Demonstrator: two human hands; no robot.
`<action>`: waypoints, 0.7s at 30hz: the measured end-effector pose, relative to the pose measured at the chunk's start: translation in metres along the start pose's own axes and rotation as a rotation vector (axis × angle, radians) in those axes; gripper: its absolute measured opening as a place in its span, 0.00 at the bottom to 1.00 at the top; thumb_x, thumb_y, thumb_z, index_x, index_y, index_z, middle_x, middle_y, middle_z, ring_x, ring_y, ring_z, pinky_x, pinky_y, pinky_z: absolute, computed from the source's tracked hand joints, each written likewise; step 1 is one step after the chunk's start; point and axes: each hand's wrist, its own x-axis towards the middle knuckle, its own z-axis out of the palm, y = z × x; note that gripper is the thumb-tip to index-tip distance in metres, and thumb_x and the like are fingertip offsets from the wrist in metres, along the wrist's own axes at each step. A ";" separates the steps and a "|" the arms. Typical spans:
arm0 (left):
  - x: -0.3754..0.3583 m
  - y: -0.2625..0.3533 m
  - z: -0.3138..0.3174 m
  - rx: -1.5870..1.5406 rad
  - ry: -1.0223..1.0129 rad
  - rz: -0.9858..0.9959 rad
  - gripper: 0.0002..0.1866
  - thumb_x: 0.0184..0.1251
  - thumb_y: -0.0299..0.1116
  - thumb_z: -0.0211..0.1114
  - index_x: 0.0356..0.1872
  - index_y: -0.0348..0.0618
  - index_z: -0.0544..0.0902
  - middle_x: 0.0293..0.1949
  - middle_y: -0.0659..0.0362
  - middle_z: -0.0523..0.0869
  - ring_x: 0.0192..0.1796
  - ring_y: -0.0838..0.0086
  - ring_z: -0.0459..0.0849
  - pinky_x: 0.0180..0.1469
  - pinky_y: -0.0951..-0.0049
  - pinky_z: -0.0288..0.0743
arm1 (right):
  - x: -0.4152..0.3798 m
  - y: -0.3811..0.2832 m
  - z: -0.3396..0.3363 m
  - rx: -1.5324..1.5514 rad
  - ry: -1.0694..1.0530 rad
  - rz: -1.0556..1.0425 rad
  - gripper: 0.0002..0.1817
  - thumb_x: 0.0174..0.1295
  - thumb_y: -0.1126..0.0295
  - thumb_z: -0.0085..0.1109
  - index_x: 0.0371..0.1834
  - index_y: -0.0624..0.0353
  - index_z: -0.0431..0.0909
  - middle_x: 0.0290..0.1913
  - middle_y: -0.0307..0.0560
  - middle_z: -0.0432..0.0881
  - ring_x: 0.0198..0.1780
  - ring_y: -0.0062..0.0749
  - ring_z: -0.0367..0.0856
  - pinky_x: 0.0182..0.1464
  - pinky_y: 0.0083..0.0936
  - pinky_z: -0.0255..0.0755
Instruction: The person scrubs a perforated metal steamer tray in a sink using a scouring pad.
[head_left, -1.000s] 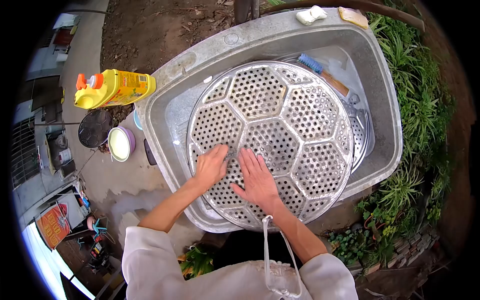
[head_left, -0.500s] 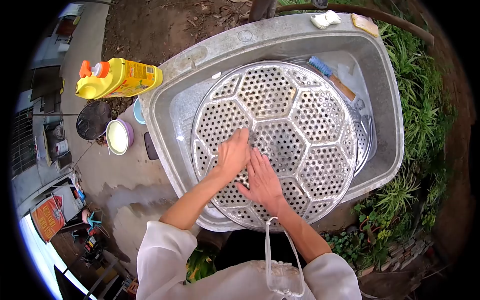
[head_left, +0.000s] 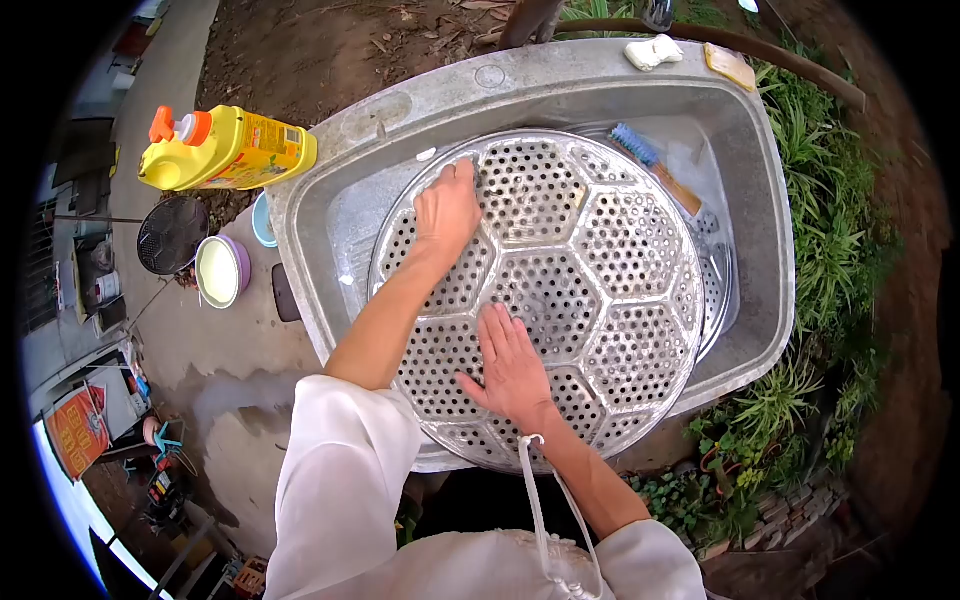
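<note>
All of this is outdoors. A big grey metal wash tub (head_left: 770,180) stands on bare ground, with brown dirt (head_left: 330,50) behind it, green leafy plants (head_left: 830,260) along one side and a pale concrete floor (head_left: 220,330) on the other, partly wet.

Inside the tub lies a big round shiny metal steamer tray (head_left: 590,270) full of small holes — its lines make shapes like a football. It leans over a second holed metal tray (head_left: 722,290) that peeks out under its edge.

The left hand (head_left: 447,210) reaches to the far side of the big tray and presses down on it, fingers bent; whether it holds something under the palm cannot be told. The right hand (head_left: 512,368) lies flat and open on the near part of the tray, fingers spread, gripping nothing.

A blue-bristled brush with a wooden handle (head_left: 655,165) lies in the tub just past the tray. On the tub's far rim sit a white lump of soap (head_left: 652,52) and a yellow sponge (head_left: 730,66).

Beside the tub lies a yellow plastic bottle with an orange cap (head_left: 225,150) — its label is too small to read. Near it are a purple-rimmed bowl (head_left: 221,270) and a dark round mesh pan (head_left: 170,235). Far off, an orange sign (head_left: 75,432) has writing that cannot be read.
</note>
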 end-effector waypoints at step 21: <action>-0.086 -0.049 -0.017 -0.008 -0.067 -0.002 0.11 0.66 0.35 0.65 0.42 0.40 0.75 0.40 0.47 0.83 0.35 0.47 0.86 0.34 0.49 0.79 | 0.001 0.000 -0.003 -0.018 -0.078 0.011 0.47 0.69 0.39 0.42 0.77 0.72 0.54 0.80 0.58 0.51 0.82 0.46 0.45 0.81 0.40 0.38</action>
